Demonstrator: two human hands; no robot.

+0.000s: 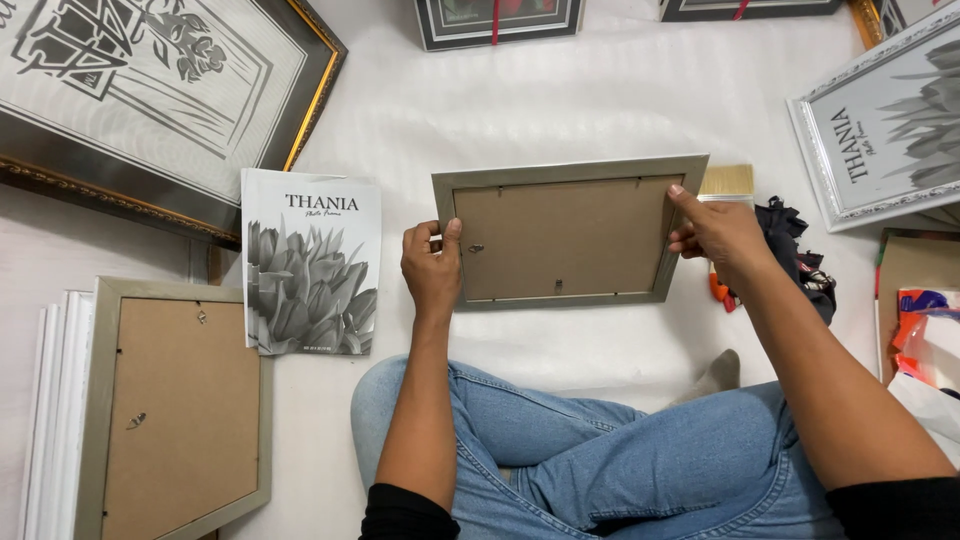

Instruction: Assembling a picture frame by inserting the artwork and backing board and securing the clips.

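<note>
A silver-grey picture frame (565, 168) lies face down on the white sheet in front of me, its brown backing board showing. My left hand (432, 268) grips the frame's left edge, thumb on the backing. At the right edge my right hand (718, 232) holds the frame, with the thumb laid over its rim. Both arms reach forward over my crossed legs in blue jeans.
A printed paper insert with grey flowers (312, 262) lies left of the frame. Another face-down frame (178, 405) sits at the lower left, a large gilt-edged frame (150, 90) at the upper left, a white frame (885, 125) at the right. A brush (727, 181) and dark cloth (795, 245) lie beyond my right hand.
</note>
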